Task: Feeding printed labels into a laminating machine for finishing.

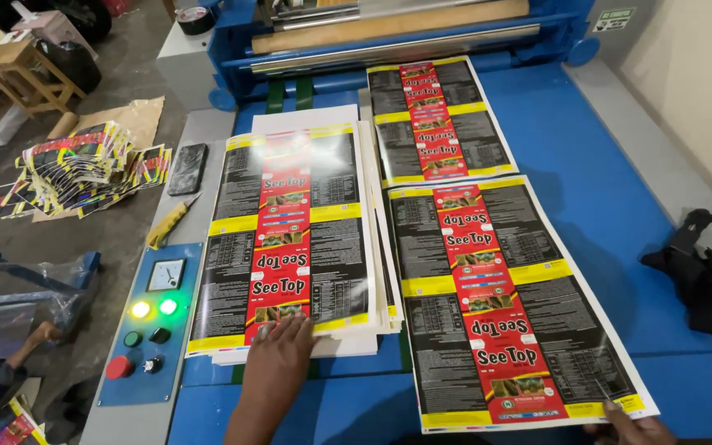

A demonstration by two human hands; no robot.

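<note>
My left hand (278,358) lies flat, fingers spread, on the near edge of a stack of glossy printed sheets (290,239) in black, red and yellow. My right hand (632,426) shows only at the bottom edge, fingertips pinching the near right corner of a single long printed sheet (504,297) that lies beside the stack. A further printed sheet (438,124) lies beyond it, its far end at the rollers of the blue machine (389,37). All sheets rest on the blue machine bed (603,165).
A control panel (152,321) with a meter, two lit lamps, knobs and a red button sits left of the stack. A yellow utility knife (168,222) and a dark phone (187,168) lie above it. Black cloth (696,272) sits at right. Printed scraps (76,169) cover the floor at left.
</note>
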